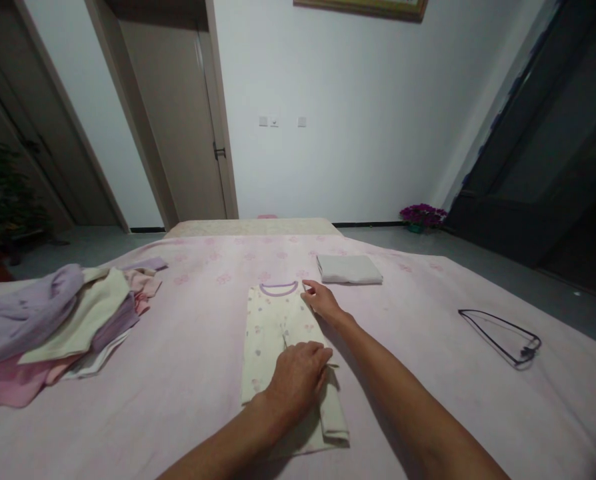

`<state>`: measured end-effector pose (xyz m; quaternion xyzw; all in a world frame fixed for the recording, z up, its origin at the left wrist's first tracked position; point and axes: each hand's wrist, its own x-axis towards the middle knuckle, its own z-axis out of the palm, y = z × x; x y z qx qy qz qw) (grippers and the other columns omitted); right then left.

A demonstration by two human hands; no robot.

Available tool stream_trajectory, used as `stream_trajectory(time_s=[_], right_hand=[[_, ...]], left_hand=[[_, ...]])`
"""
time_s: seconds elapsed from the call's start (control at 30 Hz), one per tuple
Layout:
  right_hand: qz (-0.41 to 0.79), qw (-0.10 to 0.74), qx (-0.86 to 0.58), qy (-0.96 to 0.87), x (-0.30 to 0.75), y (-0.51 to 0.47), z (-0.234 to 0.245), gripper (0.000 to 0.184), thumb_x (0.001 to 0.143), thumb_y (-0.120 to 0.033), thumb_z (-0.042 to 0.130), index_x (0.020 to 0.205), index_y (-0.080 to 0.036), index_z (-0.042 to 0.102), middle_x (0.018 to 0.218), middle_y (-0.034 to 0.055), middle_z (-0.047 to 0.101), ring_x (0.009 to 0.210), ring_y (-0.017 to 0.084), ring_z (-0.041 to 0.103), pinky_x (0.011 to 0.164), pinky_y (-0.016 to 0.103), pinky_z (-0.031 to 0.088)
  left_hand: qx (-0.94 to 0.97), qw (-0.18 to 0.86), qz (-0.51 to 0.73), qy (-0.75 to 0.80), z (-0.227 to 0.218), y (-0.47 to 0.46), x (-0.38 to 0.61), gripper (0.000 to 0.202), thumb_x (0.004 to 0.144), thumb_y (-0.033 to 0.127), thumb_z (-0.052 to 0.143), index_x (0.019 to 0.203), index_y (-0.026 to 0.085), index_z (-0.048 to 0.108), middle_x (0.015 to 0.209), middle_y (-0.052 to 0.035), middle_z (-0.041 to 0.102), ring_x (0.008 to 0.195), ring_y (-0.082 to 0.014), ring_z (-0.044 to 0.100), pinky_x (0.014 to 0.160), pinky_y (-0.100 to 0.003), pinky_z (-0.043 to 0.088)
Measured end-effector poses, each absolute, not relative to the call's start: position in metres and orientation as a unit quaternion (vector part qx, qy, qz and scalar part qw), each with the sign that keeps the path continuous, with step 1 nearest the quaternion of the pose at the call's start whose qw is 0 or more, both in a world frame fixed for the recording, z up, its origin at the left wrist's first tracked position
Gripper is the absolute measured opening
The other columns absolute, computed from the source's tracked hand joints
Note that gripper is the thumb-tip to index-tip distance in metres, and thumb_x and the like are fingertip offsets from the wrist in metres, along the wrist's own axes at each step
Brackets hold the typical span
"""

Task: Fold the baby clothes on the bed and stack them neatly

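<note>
A cream short-patterned shirt [265, 333] with a lilac neckband lies flat in front of me, neck pointing away. Its right side is folded inward along a long edge. My left hand [303, 370] rests over the middle of the shirt, fingers curled at the folded right part, their tips partly hidden. At the far right shoulder, my right hand [323, 300] pinches the corner of the shirt between thumb and fingers.
A folded grey-white cloth [349, 269] lies beyond my right hand. Heaped clothes [58, 327] in lilac, cream and pink are at the left. A thin black triangular frame, perhaps a hanger [501, 339], lies at the right on the pink sheet [408, 313].
</note>
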<state>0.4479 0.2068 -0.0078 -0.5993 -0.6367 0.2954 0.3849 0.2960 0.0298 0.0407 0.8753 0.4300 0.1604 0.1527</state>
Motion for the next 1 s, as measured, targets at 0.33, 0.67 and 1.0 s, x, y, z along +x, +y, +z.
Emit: stream_trajectory(time_s=[0.33,0.67,1.0], right_hand=[[0.162,0.251,-0.628,-0.719,0.447,0.208,-0.005,0.046,0.087,-0.025,0.061,0.132,-0.026,0.06,0.103,0.003,0.071,0.091,0.018,0.063,0.082,0.026,0.043],[0.075,0.184,-0.647,-0.736,0.447,0.193,-0.001,0.041,0.095,-0.031,0.051,0.134,-0.021,0.056,0.12,0.0096,0.062,0.107,0.021,0.057,0.09,0.031,0.04],[0.012,0.14,-0.539,-0.83,0.438,0.157,-0.002,0.046,0.1,-0.032,0.039,0.143,-0.018,0.047,0.148,0.0124,0.049,0.137,0.023,0.04,0.116,0.041,0.023]], left_hand=[[0.891,0.141,0.147,0.406,0.022,0.026,0.298,0.028,0.096,0.023,0.048,0.117,0.024,0.065,0.114,-0.0077,0.066,0.104,-0.0237,0.06,0.091,-0.036,0.048],[0.906,0.133,0.131,0.38,0.024,0.0,0.288,0.025,0.089,0.028,0.062,0.113,0.024,0.059,0.112,-0.0053,0.06,0.101,-0.0228,0.052,0.09,-0.037,0.046],[0.923,0.099,0.089,0.361,0.02,-0.021,0.286,0.037,0.092,0.017,0.053,0.129,0.016,0.052,0.122,-0.0113,0.058,0.112,-0.0286,0.051,0.1,-0.043,0.045]])
